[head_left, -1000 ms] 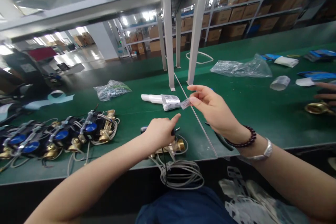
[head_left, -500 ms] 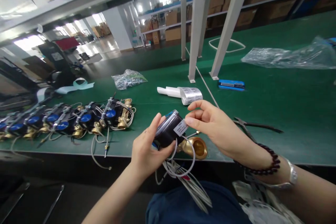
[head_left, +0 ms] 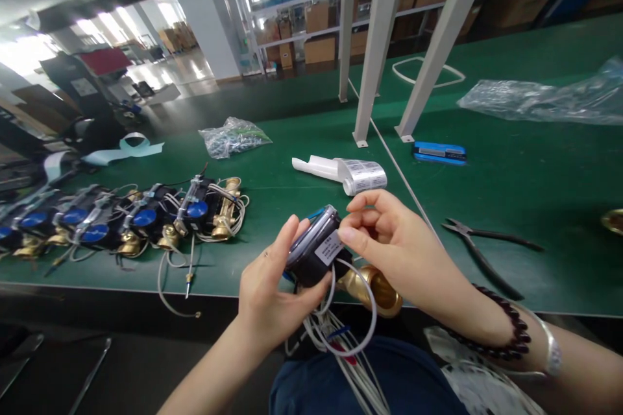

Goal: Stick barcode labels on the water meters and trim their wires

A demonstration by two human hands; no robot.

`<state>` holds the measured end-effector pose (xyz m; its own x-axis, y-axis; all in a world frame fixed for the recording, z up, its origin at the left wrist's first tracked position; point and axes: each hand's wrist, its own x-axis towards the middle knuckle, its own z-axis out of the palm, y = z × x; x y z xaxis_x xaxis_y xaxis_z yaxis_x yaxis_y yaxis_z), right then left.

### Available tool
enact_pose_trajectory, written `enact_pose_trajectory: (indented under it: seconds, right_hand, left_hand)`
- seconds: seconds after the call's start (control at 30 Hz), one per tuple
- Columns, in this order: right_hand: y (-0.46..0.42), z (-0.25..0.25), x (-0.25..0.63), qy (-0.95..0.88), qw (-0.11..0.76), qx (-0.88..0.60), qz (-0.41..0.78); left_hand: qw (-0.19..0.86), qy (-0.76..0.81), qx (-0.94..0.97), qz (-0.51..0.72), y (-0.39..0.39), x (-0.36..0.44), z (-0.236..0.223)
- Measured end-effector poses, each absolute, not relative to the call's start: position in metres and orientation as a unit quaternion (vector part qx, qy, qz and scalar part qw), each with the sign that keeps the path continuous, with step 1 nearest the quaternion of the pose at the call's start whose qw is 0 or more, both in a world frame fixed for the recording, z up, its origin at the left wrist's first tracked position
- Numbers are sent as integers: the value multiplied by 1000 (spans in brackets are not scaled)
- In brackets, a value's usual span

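Note:
My left hand point(head_left: 272, 288) grips a black water meter point(head_left: 311, 249) with a brass body point(head_left: 374, 285) and white cables point(head_left: 341, 334), held above the table's front edge. My right hand point(head_left: 394, 240) presses its thumb and fingertips on a small white label point(head_left: 329, 248) stuck to the meter's black housing. Both hands are closed around the meter.
A row of several finished meters point(head_left: 146, 217) with blue faces lies at the left on the green table point(head_left: 535, 188). A label roll point(head_left: 363, 176), black pliers point(head_left: 481, 246), a blue tool point(head_left: 439, 152), plastic bags point(head_left: 233, 136) and white frame posts point(head_left: 379, 45) stand behind.
The meter was lifted off the table by my left hand. My right hand brought the label from the air onto the housing and now presses it down.

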<state>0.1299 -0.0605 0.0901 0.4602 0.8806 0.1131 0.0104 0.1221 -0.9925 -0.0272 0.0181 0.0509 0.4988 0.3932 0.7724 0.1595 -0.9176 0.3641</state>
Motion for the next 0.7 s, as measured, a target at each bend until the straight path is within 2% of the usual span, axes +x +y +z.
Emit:
enact_pose_trajectory:
  seconds: [0.17, 0.27, 0.43, 0.6, 0.7]
  right_hand:
    - [-62, 90, 128, -392, 630, -586, 325]
    - [-63, 90, 130, -384, 634, -569, 354]
    - [-64, 95, 136, -356, 691, -519, 355]
    - [-63, 99, 132, -382, 636, -542, 394]
    - [-61, 97, 127, -392, 623, -567, 371]
  left_hand:
    - [115, 168, 861, 466, 19, -27, 52]
    - [115, 164, 861, 468, 19, -27, 53]
    - [124, 181, 869, 443, 17, -28, 56]
    - [117, 180, 869, 445, 17, -28, 55]
    - [105, 184, 871, 443, 17, -29, 54]
